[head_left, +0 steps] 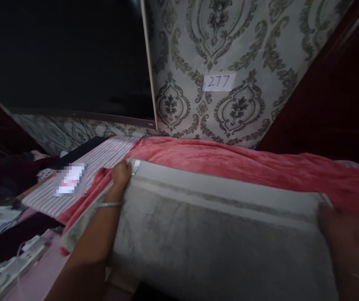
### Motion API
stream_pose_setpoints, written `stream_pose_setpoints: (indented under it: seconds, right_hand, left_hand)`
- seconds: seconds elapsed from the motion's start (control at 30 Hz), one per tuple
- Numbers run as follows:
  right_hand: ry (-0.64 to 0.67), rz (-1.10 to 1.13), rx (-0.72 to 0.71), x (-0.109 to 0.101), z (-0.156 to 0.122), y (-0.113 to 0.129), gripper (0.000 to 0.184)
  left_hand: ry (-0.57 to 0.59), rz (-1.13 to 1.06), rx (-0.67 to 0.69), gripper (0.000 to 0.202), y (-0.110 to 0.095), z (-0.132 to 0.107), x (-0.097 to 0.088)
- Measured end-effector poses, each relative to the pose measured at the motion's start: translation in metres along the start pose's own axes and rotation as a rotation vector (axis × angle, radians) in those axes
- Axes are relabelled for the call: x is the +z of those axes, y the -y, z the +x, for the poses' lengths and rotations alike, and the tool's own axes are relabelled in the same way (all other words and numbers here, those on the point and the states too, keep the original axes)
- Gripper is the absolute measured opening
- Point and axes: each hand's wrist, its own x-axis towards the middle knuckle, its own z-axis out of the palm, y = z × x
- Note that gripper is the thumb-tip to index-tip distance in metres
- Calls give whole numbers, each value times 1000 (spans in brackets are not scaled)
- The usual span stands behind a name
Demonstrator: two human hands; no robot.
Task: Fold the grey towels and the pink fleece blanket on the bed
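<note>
A grey towel (198,238) with lighter bands along its far edge is stretched out in front of me. My left hand (122,173) pinches its far left corner, beside a small white tag. At the far right corner my right hand (331,221) is blurred but appears closed around the edge. The towel hangs between both hands, its near part dropping toward me. Under and behind it lies a pink-red plush blanket (192,150). Whether the towel rests on the blanket anywhere, I cannot tell.
Left of the blanket lies a striped cloth (104,159) bearing a pixelated bright object (71,179). A white power strip (19,261) with cords sits at lower left. Behind are a large dark screen (66,58) and a patterned wall with a paper label (219,81) reading 277.
</note>
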Motion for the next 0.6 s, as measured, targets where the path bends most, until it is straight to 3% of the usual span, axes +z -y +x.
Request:
stream_pose_setpoints:
  seconds: [0.17, 0.47, 0.6]
  right_hand:
    - [91, -31, -44, -17, -18, 16, 68]
    - [-82, 23, 31, -10, -14, 19, 47]
    - [-155, 69, 14, -11, -14, 18, 43]
  left_hand:
    - [25, 9, -20, 46, -3, 3, -3]
    - [61, 68, -42, 48, -9, 3, -10]
    - [21, 61, -70, 48, -8, 7, -10]
